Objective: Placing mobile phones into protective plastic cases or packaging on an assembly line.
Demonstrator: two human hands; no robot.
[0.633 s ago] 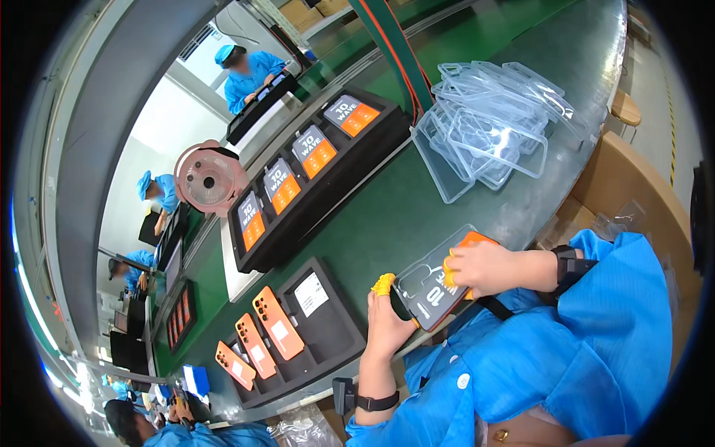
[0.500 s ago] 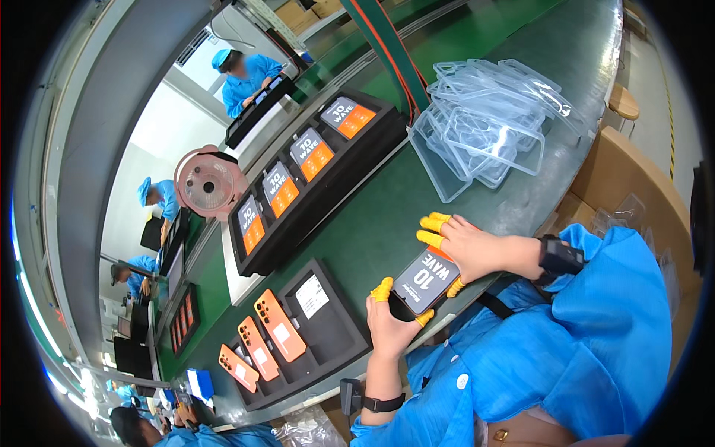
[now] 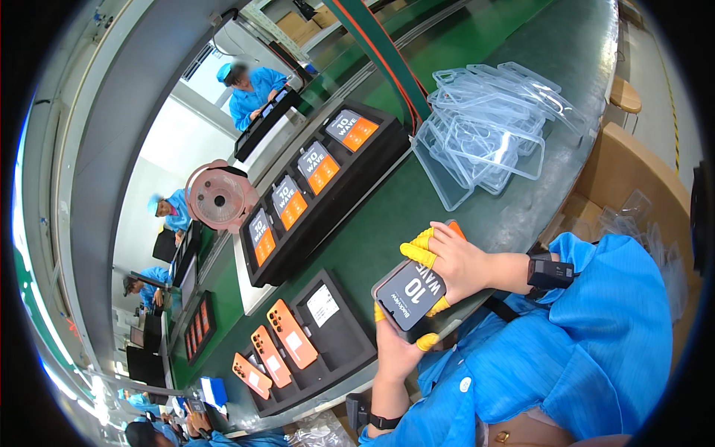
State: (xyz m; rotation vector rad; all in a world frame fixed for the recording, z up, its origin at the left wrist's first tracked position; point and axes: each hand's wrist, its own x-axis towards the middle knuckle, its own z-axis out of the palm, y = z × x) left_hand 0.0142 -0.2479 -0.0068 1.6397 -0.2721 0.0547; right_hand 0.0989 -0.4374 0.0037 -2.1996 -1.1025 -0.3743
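Note:
A smartphone [image 3: 411, 295] with a grey and orange front is held in my right hand [image 3: 462, 262], whose yellow-capped fingers wrap its sides. The phone is tilted, its orange end partly hidden by that hand. My left hand [image 3: 396, 349] is at the phone's lower end. Its forefinger meets the left edge, while the thumb stands apart from the phone; its other fingers are hidden. Left of my hands lies a black tray [image 3: 350, 344] with three orange-backed phones [image 3: 292, 334] and a white label [image 3: 322, 305] in it.
Beyond stands a longer black tray [image 3: 316, 216] with several grey-and-orange phones. Clear plastic trays [image 3: 488, 130] are heaped on the green bench at the back right. A cardboard box [image 3: 633, 160] with clear plastic pieces stands right. A pink fan [image 3: 217, 195] and co-workers [image 3: 257, 93] are farther left.
The smartphone has shifted left and tilted, with my right hand following it. My left thumb has come away from the phone's corner. The whole view has moved slightly.

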